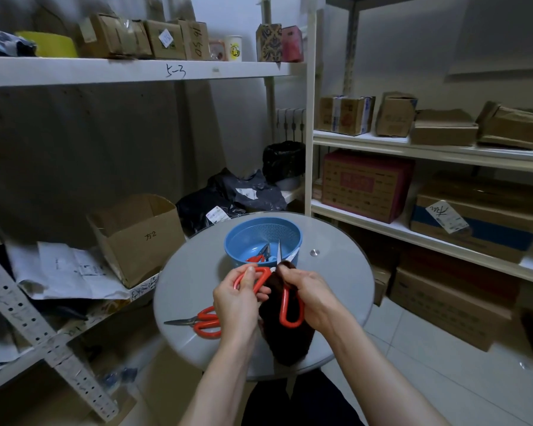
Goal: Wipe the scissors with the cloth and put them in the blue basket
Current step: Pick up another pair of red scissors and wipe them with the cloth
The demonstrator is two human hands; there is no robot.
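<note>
Over the round grey table [336, 284] my left hand [239, 302] pinches one orange handle loop of a pair of scissors [285, 305]. Their blades are spread open and point up toward the blue basket [263, 233]. My right hand [308, 293] holds a dark brown cloth [285, 339] bunched around the blades near the pivot, and the cloth hangs down below the hands. Inside the basket lie other scissors [263, 253], with red and blue handles. A further orange-handled pair [197, 321] lies flat on the table left of my left hand, tips pointing left.
An open cardboard box [139, 235] and loose papers [65, 272] sit on the low shelf at left. Shelves with several boxes [366, 182] stand at right. Dark plastic bags [228, 195] lie behind the table. A metal stud [314, 253] sits on the tabletop right of the basket.
</note>
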